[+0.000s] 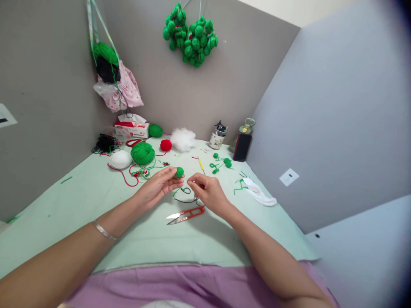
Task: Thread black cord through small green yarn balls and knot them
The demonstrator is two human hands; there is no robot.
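Observation:
My left hand point(165, 182) holds a small green crocheted ball point(179, 172) between thumb and fingers. Close by on its right, my right hand point(207, 188) is closed in a pinch on a thin, pale sewing needle point(186, 179), whose tip points toward the ball. Black thread point(184, 200) curls on the table under both hands. Nearer to me lie orange-handled thread snips point(186, 215), blades to the left. A yellow-handled crochet hook point(201, 166) rests just beyond the right hand.
Behind my left hand are green yarn point(143, 153), white yarn point(120, 159), red yarn point(166, 145) and white stuffing point(183, 140). Small green crocheted pieces point(227, 162) lie right. A phone point(242, 147) leans on a bottle point(247, 125) beside a tool cup point(217, 139).

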